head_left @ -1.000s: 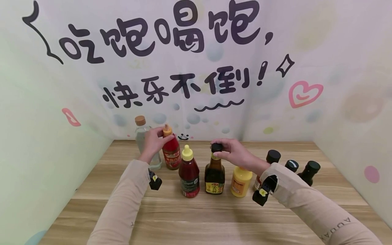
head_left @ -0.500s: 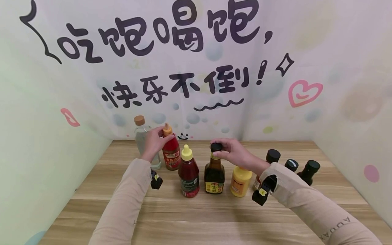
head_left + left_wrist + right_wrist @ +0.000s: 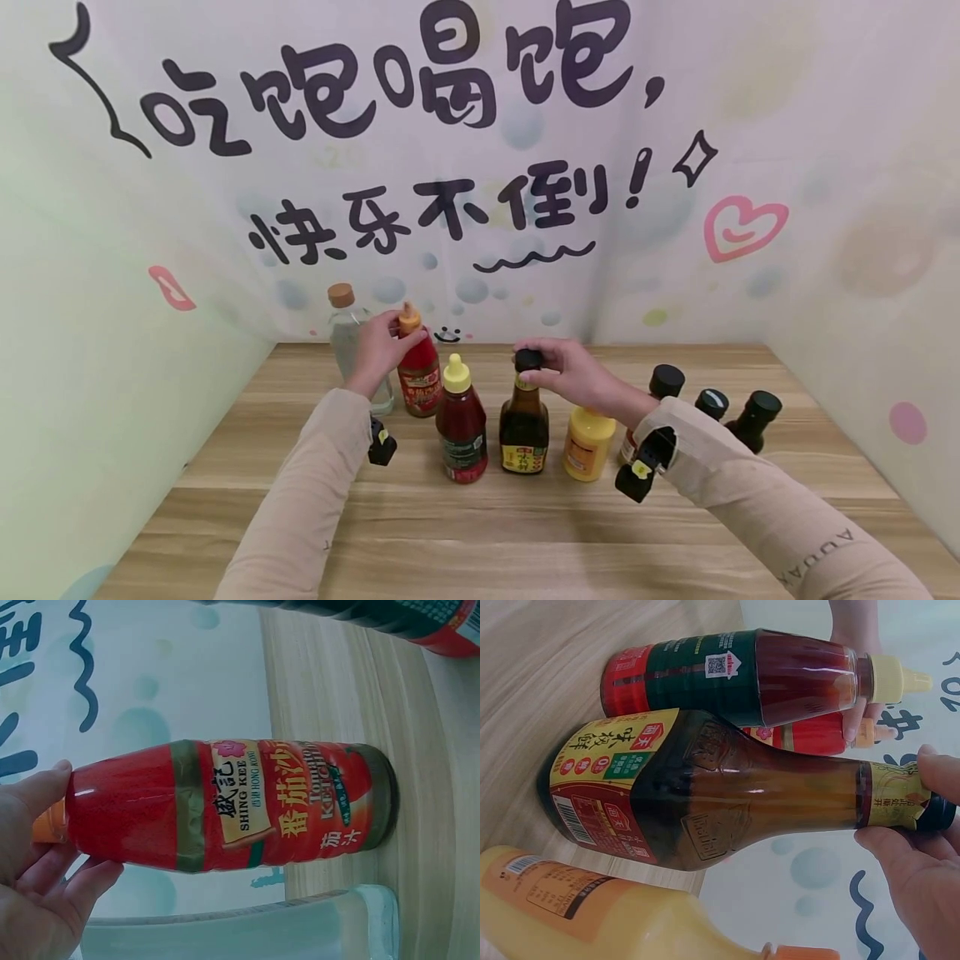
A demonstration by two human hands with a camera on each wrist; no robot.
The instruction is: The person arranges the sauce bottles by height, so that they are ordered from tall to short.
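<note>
In the head view my left hand grips the neck of a red ketchup bottle with an orange cap. The left wrist view has thumb and fingers around that neck, and the label of the ketchup bottle faces the camera. My right hand holds the black-capped neck of a brown soy sauce bottle. Both bottles stand upright on the table. Up close in the right wrist view, the soy sauce bottle has a yellow and red label, with my thumb and fingers at its neck.
A dark red sauce bottle with a yellow cap stands between the held bottles. Behind my left hand is a clear bottle. On the right are a yellow bottle and several black-capped bottles. Printed walls enclose the wooden table.
</note>
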